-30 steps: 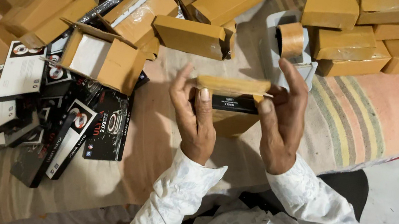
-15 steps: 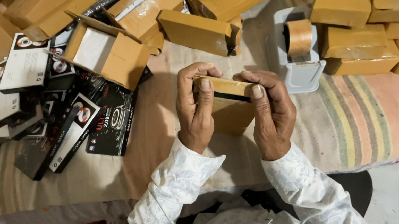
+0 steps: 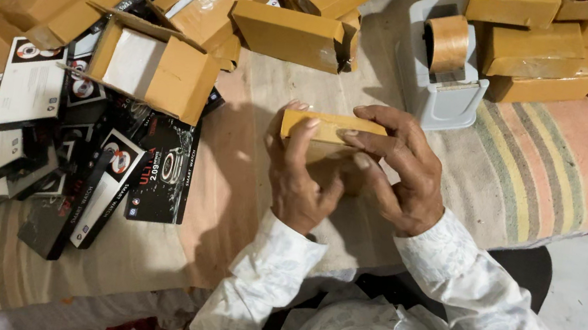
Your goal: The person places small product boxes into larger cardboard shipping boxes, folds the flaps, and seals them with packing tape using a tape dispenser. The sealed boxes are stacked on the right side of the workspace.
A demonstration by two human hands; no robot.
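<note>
Cardboard box (image 3: 330, 128), small and tan, sits right in the middle of our view, held up between both hands above the striped mat (image 3: 538, 176). We see the left hand (image 3: 299, 181) gripping its near-left end, fingers (image 3: 303, 139) curled up over the front face and closed on it. The right hand (image 3: 396, 172) clamps the other end, thumb and fingers pinched along the top edge and side. What looks like clear tape runs along the box's top, though the glare makes that hard for us to confirm. Just beyond the hands stands a grey tape dispenser (image 3: 442, 94) with a brown tape roll (image 3: 448, 41) on it. Behind that, sealed tan boxes (image 3: 539, 58) are stacked at the upper right. To the left lies an open carton (image 3: 153, 72) with a white insert showing, touching a heap of black and white product boxes (image 3: 80, 158). More tan boxes (image 3: 289, 34) pile across the top left.
</note>
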